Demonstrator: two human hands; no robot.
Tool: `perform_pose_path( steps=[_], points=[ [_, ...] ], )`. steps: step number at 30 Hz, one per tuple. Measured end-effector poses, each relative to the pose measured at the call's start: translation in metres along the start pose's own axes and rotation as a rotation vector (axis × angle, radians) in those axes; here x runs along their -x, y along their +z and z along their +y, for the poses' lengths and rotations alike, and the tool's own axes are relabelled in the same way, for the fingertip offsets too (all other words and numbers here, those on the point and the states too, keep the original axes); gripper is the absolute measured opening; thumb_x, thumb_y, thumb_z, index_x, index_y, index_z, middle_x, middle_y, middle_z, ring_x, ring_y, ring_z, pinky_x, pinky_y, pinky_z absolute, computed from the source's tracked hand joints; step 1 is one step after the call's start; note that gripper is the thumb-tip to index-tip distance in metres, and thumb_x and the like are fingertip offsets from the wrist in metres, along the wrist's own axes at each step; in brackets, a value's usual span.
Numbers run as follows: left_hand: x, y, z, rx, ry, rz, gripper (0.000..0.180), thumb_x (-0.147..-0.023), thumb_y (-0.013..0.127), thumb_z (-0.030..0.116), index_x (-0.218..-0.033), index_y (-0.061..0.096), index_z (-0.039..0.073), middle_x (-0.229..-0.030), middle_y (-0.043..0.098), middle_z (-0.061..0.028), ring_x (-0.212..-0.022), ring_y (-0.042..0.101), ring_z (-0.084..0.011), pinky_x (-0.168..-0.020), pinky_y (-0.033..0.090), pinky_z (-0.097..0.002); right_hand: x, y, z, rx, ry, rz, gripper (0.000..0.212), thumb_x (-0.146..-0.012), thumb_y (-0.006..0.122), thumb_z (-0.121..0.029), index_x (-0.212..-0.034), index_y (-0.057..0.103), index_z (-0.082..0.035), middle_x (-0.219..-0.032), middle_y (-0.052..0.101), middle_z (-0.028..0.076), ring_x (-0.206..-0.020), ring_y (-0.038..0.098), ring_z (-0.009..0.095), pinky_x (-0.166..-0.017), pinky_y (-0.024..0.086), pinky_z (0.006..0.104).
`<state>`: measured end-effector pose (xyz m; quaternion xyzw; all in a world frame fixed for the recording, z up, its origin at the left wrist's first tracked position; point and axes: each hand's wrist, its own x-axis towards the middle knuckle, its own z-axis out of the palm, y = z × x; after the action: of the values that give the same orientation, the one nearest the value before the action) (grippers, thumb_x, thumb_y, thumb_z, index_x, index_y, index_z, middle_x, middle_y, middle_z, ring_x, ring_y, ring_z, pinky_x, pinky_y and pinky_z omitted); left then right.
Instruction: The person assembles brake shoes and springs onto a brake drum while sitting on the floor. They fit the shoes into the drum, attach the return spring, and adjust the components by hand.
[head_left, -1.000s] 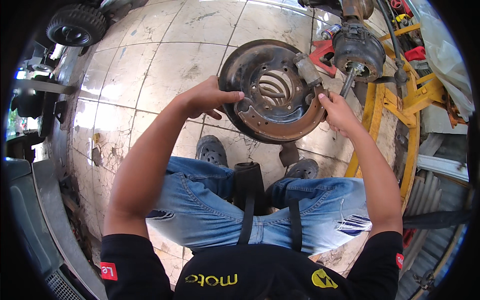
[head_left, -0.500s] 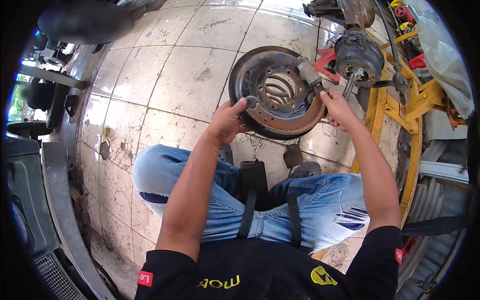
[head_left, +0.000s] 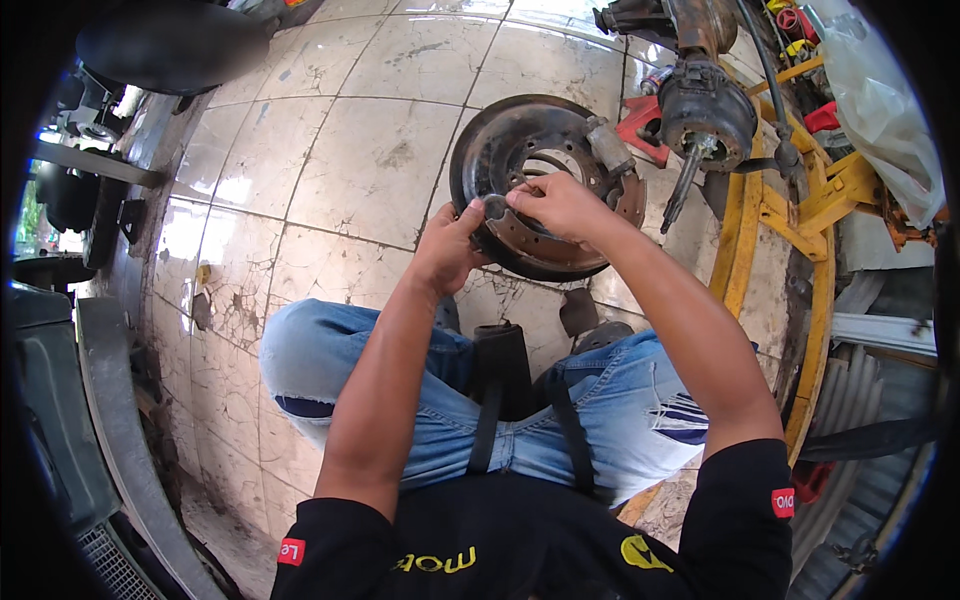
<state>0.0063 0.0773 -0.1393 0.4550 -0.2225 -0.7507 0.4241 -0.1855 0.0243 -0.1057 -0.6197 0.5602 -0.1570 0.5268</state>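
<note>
Left hand (head_left: 450, 248) clasps backing plate (head_left: 484, 150) rim, presumably steadying it; right hand (head_left: 562, 208) bunched over brake shoe (head_left: 535, 244), grip unclear.

I see through the left of two wide fisheye cameras worn side by side on my head, facing down over my front. My black shirt (head_left: 540, 540) lies nearest, along the lower edge; my hands (head_left: 568, 211) are farther off, near the middle; the tiled floor (head_left: 365, 160) spreads beyond, its lines bending toward the rim.
</note>
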Motion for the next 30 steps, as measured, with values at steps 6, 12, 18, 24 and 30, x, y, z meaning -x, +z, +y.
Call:
perform_pose_path(
  steps=[6, 12, 18, 24, 30],
  points=[
    [0.000, 0.003, -0.006, -0.008, 0.034, 0.025, 0.030, -0.105, 0.050, 0.026, -0.124, 0.048, 0.003, -0.112, 0.064, -0.0114, -0.094, 0.068, -0.0203, -0.076, 0.062, -0.0420, -0.007, 0.001, -0.007, 0.053, 0.015, 0.022, 0.029, -0.089, 0.070, -0.027, -0.097, 0.071, 0.001, -0.077, 0.067, 0.012, -0.070, 0.063, 0.020, -0.063, 0.049, 0.0363],
    [0.003, 0.004, -0.005, -0.058, 0.039, 0.078, 0.031, -0.106, 0.047, 0.026, -0.126, 0.048, 0.003, -0.117, 0.063, -0.0111, -0.105, 0.066, -0.0228, -0.088, 0.058, -0.0483, 0.000, 0.013, -0.012, 0.109, 0.051, 0.065, 0.027, -0.089, 0.069, -0.025, -0.096, 0.070, 0.002, -0.074, 0.065, 0.011, -0.063, 0.061, 0.018, -0.058, 0.047, 0.0347],
    [0.001, 0.003, -0.001, 0.024, -0.005, 0.050, 0.035, -0.104, 0.052, 0.025, -0.126, 0.044, -0.001, -0.114, 0.062, -0.0141, -0.097, 0.067, -0.0229, -0.078, 0.061, -0.0444, -0.006, 0.009, 0.003, 0.053, -0.070, 0.075, 0.028, -0.090, 0.067, -0.026, -0.098, 0.070, 0.001, -0.069, 0.063, 0.008, -0.060, 0.059, 0.015, -0.054, 0.045, 0.0340],
    [0.000, 0.002, -0.007, -0.016, 0.003, 0.023, 0.028, -0.106, 0.047, 0.023, -0.126, 0.047, 0.003, -0.119, 0.063, -0.0124, -0.106, 0.066, -0.0257, -0.090, 0.056, -0.0519, -0.003, 0.010, 0.007, 0.034, -0.002, 0.062, 0.026, -0.091, 0.067, -0.026, -0.099, 0.070, -0.001, -0.069, 0.063, 0.008, -0.058, 0.059, 0.016, -0.054, 0.045, 0.0341],
    [0.005, 0.009, 0.000, 0.039, 0.003, 0.075, 0.030, -0.105, 0.048, 0.023, -0.125, 0.045, 0.001, -0.120, 0.061, -0.0158, -0.107, 0.066, -0.0287, -0.089, 0.056, -0.0540, 0.000, 0.015, 0.003, 0.097, -0.091, 0.162, 0.027, -0.089, 0.069, -0.026, -0.098, 0.070, 0.000, -0.077, 0.069, 0.015, -0.060, 0.066, 0.022, -0.060, 0.050, 0.0374]
  ],
)
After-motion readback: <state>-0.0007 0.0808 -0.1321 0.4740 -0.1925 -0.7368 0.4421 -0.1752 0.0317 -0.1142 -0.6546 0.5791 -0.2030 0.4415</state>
